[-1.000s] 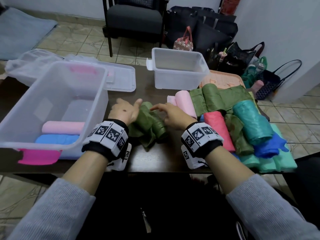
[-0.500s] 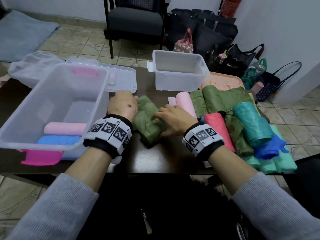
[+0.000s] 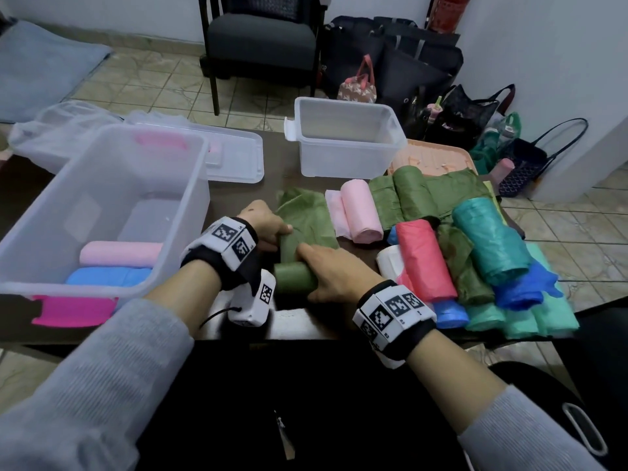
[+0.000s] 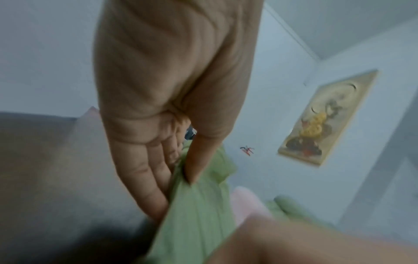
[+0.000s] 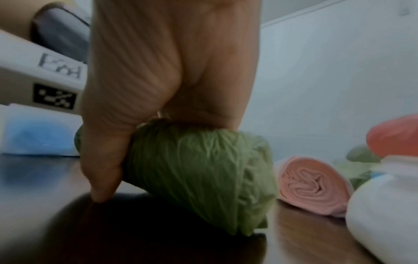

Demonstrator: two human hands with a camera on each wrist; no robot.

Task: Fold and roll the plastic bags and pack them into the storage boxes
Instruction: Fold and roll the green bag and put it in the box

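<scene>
Head: green plastic bag [image 3: 307, 229] lies on the dark table [image 3: 299, 326], near end rolled, between the large storage box [image 3: 102, 212] and the pink roll [image 3: 362, 212]. Left hand [image 3: 263, 226] and right hand [image 3: 334, 271] both curl onto the roll.

Left wrist: left hand [image 4: 167, 100] pinches green film [image 4: 201, 205] between thumb and fingers; blurred.

Right wrist: right hand [image 5: 167, 75] wraps the green roll [image 5: 199, 171]. White wrist unit [image 5: 38, 71] carries mirrored print, unreadable.
</scene>
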